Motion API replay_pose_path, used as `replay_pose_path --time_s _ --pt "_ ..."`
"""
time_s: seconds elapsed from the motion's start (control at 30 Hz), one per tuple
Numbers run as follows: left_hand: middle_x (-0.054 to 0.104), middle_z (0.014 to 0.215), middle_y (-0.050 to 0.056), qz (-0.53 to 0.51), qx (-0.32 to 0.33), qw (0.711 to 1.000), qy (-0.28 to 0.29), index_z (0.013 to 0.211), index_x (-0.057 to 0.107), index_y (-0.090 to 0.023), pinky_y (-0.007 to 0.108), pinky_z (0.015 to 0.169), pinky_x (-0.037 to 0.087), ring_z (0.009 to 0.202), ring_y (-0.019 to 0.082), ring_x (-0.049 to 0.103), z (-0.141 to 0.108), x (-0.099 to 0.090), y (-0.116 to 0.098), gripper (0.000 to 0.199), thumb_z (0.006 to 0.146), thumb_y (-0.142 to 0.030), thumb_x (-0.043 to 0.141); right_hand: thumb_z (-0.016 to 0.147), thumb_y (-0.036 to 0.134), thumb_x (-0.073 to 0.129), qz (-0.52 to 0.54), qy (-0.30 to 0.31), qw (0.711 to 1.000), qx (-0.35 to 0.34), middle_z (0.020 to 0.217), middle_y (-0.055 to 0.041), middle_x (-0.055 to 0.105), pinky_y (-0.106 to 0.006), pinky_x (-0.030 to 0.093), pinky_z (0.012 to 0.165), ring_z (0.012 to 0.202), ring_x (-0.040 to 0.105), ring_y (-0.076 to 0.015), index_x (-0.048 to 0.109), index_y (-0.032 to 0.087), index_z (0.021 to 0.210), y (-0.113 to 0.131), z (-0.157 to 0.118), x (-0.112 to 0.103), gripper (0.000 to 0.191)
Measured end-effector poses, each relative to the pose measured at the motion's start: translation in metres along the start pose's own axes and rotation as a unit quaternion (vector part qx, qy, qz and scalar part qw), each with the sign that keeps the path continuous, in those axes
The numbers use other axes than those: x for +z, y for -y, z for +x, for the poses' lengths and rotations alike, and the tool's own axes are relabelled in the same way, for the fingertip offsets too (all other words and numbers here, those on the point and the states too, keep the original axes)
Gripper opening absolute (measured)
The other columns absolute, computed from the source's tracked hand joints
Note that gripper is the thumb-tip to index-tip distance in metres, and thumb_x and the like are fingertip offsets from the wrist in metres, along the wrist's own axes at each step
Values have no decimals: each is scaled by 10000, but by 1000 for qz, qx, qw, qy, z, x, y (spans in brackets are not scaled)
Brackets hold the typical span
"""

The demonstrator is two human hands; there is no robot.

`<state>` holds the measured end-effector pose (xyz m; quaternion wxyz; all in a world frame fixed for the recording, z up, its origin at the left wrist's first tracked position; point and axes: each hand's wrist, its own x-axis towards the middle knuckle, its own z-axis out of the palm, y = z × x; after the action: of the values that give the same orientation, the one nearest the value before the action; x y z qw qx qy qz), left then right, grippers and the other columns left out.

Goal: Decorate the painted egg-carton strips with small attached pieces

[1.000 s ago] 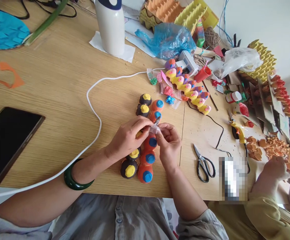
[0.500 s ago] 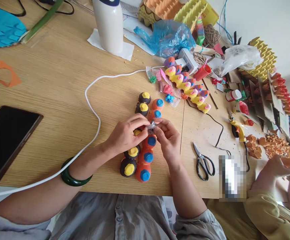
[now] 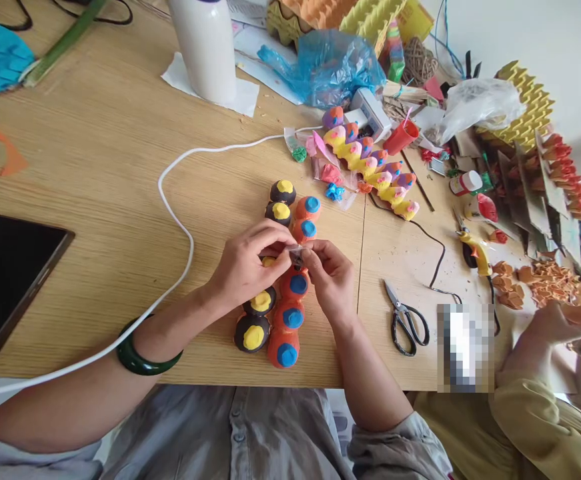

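Observation:
Between my two hands is a small clear plastic bag [image 3: 296, 254] with something dark in it. My left hand [image 3: 253, 259] pinches its left side, and the fingers of my right hand [image 3: 329, 270] are closed on its right side. Right beneath them on the table lie two rows of painted egg-carton cups: black cups with yellow clay tops [image 3: 253, 337] and orange cups with blue clay tops [image 3: 287, 353]. My hands hide the middle of both rows.
Black-handled scissors [image 3: 409, 327] lie to the right, near a yellow glue gun [image 3: 476, 252]. Further back are a yellow and purple painted carton strip [image 3: 370, 167] and small clay packets [image 3: 331, 175]. A white cable [image 3: 160, 180] crosses the left side near a phone [image 3: 15, 280]. A co-worker's hand [image 3: 545, 330] holds carton pieces.
My fingers have shifted slightly on the plastic bag, which now sits flatter between them. The whole view has moved a little, so the table's things appear further left.

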<state>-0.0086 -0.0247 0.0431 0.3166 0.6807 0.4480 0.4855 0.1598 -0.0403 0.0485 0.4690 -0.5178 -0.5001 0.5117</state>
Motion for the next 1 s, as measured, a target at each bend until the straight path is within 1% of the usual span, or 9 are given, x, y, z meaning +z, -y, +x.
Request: replay_pose_path --time_s 0.1,0.2,0.3,0.47,0.57,0.73,0.8,0.87,1.0 --pt "775 914 39 -83 -81 993 15 943 718 -171 235 759 637 819 160 758 0 -2 1 115 885 -260 675 893 469 774 47 19 999 19 793 18 686 -255 534 648 644 584 -103 707 222 925 2 2 -1 258" --pt "803 973 50 -144 -132 980 41 1012 720 -167 256 820 646 872 173 778 1 -4 2 162 884 -255 676 885 518 777 33 24 999 14 781 19 673 -254 522 621 625 565 -102 702 223 924 0 2 -2 307" --pt "804 1019 59 -169 -137 974 60 1043 701 -163 257 839 637 929 181 777 1 -5 -1 181 871 -205 665 895 549 762 1 18 1000 -9 814 5 694 -252 513 617 653 583 -108 701 221 931 -3 1 -2 335" --pt "765 885 3 -193 -125 967 107 1074 631 -177 238 775 603 808 146 745 3 -8 -7 239 841 -127 645 945 531 719 -4 20 999 -25 827 -4 718 -266 535 657 697 637 -122 690 221 941 -3 -3 0 311" --pt "715 805 -32 -214 -129 962 109 1055 621 -187 226 737 575 737 125 702 4 -11 -9 225 844 -112 642 953 506 720 -12 16 999 -39 812 1 699 -260 505 623 667 602 -113 689 224 944 0 -6 3 284" --pt "723 863 -11 -260 -155 946 121 1018 659 -179 216 747 564 803 122 693 5 -13 -7 179 849 -125 682 945 501 727 9 13 999 -32 803 9 679 -252 508 598 635 573 -103 669 224 943 2 -6 4 283" --pt "728 837 -11 -316 -188 921 127 1076 646 -181 190 662 536 760 114 683 7 -13 -8 243 845 -129 701 936 524 729 16 13 1000 -23 806 7 676 -259 535 615 645 586 -109 660 225 941 3 -6 3 307" --pt "736 825 -12 -389 -232 881 138 1140 614 -191 154 526 453 631 84 629 9 -15 -9 317 845 -133 713 938 537 724 23 12 999 -19 806 6 673 -264 549 630 653 591 -112 654 227 946 3 -5 3 318" --pt "713 797 -33 -491 -308 797 170 1170 578 -219 138 362 237 383 9 328 13 -20 -9 377 826 -140 710 952 519 718 43 21 999 -27 817 9 670 -264 549 654 661 579 -105 659 233 953 5 -6 2 292"
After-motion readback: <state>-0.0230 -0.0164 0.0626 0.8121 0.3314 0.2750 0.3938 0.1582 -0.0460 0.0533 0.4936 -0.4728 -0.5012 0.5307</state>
